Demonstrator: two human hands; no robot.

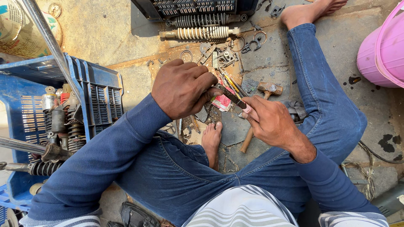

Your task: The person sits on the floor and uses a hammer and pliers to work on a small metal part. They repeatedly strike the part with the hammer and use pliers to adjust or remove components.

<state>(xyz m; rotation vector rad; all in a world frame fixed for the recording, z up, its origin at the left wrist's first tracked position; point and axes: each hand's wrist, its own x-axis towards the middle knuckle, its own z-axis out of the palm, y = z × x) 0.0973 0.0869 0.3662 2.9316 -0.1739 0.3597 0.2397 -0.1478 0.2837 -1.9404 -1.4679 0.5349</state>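
I sit on the ground with my legs folded, in blue jeans and a blue sleeve. My left hand [182,86] is closed around one end of a thin dark metal strip [232,97]. My right hand [269,120] pinches the strip's other end between thumb and fingers. The strip slants between both hands above my bare foot [211,138]. A wooden-handled hammer [264,94] lies on the ground just beyond my right hand.
Two coil shock absorbers [198,32] lie ahead next to scattered rings, clips and small tools [229,54]. A blue plastic crate [50,113] of springs and parts stands at my left. A pink bucket [381,54] sits at the right, a black crate [193,7] at the top.
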